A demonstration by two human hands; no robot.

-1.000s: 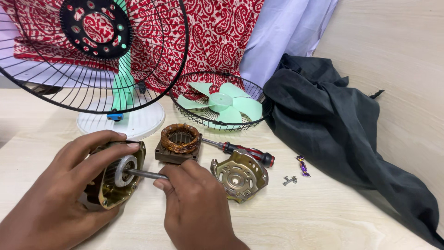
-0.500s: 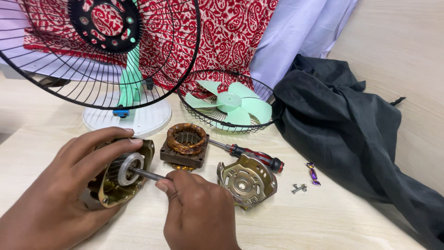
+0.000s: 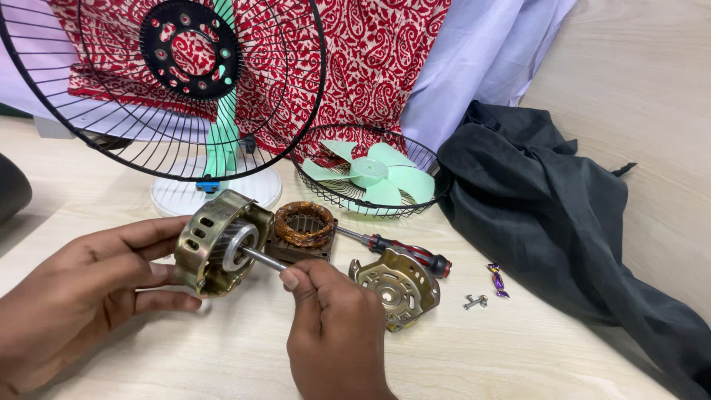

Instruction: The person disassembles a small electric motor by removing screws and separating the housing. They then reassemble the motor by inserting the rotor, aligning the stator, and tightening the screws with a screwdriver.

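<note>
The left hand (image 3: 81, 296) is gripping the brass-coloured motor housing (image 3: 215, 244) at about nine o'clock on the worktop (image 3: 222, 355), fingers wrapped behind its shell, while the right hand (image 3: 333, 326) is pinching the steel rotor shaft (image 3: 261, 257) that is sticking out of the housing's middle. Just beside the housing at its three o'clock the copper-wound stator (image 3: 304, 226) is lying, with the red-handled screwdriver (image 3: 404, 250) and the other housing half (image 3: 396, 285) resting at its four o'clock, and two small screws (image 3: 475, 301) further right.
</note>
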